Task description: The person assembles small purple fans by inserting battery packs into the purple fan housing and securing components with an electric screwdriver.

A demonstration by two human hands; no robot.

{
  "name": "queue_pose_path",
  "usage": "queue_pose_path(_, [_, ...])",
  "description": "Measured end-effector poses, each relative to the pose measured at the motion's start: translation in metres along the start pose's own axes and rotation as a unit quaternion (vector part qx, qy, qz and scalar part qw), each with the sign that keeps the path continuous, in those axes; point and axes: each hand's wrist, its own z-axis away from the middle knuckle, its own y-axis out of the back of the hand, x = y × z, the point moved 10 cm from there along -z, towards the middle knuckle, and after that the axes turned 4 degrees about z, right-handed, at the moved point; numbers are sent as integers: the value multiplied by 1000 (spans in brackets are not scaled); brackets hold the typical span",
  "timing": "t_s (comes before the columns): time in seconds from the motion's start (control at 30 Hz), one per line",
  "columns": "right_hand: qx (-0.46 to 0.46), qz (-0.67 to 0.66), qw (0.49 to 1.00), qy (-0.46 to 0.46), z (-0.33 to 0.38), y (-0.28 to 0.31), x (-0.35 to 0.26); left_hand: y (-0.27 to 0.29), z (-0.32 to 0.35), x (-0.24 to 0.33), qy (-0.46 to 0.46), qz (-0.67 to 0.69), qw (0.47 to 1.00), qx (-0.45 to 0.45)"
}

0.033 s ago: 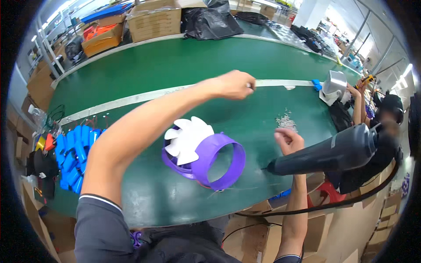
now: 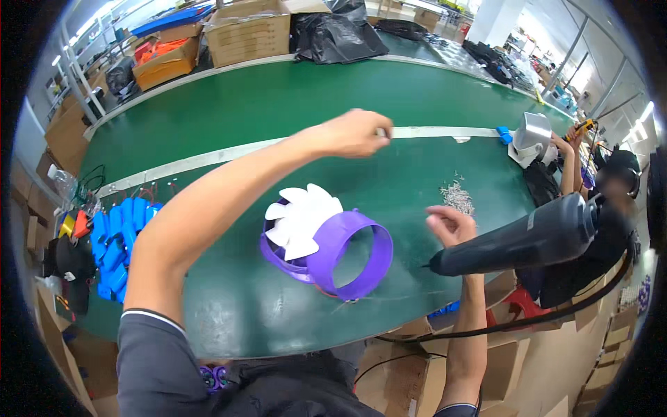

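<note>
A purple ring-shaped housing stands on the green table in front of me, its round opening facing me. A white bladed fan wheel sits against its left side, with more of the purple housing below it. My left hand is closed above the table beyond these parts; whatever its fingers hold is too small to make out. My right hand, thumb and forefinger curled, is around a black electric screwdriver lying sideways, its tip toward the housing. The tool hides most of its grip. Loose screws lie just beyond that hand.
Blue wrapped cylinders with wires are heaped at the left. A black cable trails from the tool. Cardboard boxes line the far edge. A co-worker's hands are at a grey-white device on the right.
My left hand has drawn back a little to the left. My right hand has shifted slightly left with the screwdriver. The fan parts stay in place.
</note>
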Motion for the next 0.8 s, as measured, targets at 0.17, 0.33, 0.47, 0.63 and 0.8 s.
queue_pose_path(0.17, [-328, -143, 934, 18, 16, -95, -50, 51, 139, -3, 106, 74, 988, 80])
queue_pose_path(0.33, [-208, -210, 953, 60, 0, -85, -83, 72, 232, -6, 174, 156, 959, 158])
queue_pose_path(0.47, [-147, -283, 942, 106, -22, -83, -116, 62, 268, -22, 191, 202, 941, 194])
queue_pose_path(0.63, [-206, -185, 961, 4, -37, -109, -135, 45, 282, -24, 208, 155, 948, 186])
queue_pose_path(0.8, [-183, -170, 968, 10, -43, -108, -123, 8, 284, -28, 271, 245, 923, 125])
